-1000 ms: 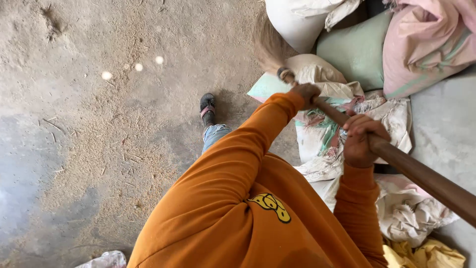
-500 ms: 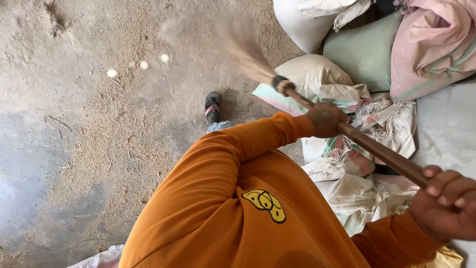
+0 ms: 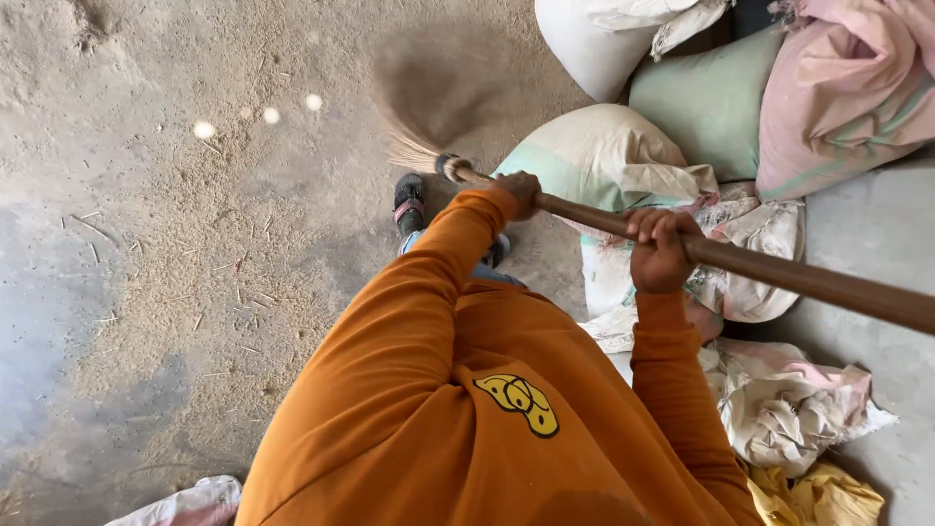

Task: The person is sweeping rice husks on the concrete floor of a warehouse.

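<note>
From the head camera, both hands grip a broom (image 3: 682, 248): the left hand (image 3: 519, 192) is wrapped around the wooden handle near the bristles, and the right hand (image 3: 660, 251) is clenched around it farther up. The bristles fan out over the dusty floor (image 3: 195, 244), near a sandalled foot (image 3: 409, 202) and just beside the stuffed sacks (image 3: 604, 161) heaped toward the floor's right edge.

The broom (image 3: 682, 248) slants across the view, its bristles on the floor (image 3: 146, 244) ahead of the foot (image 3: 409, 200), its handle running back to the right. The left hand (image 3: 519, 192) grips the handle nearer the bristles, the right hand (image 3: 660, 251) further back. Sacks (image 3: 721, 107) are piled right of the broom, with crumpled bags (image 3: 779, 409) lying below them.
</note>
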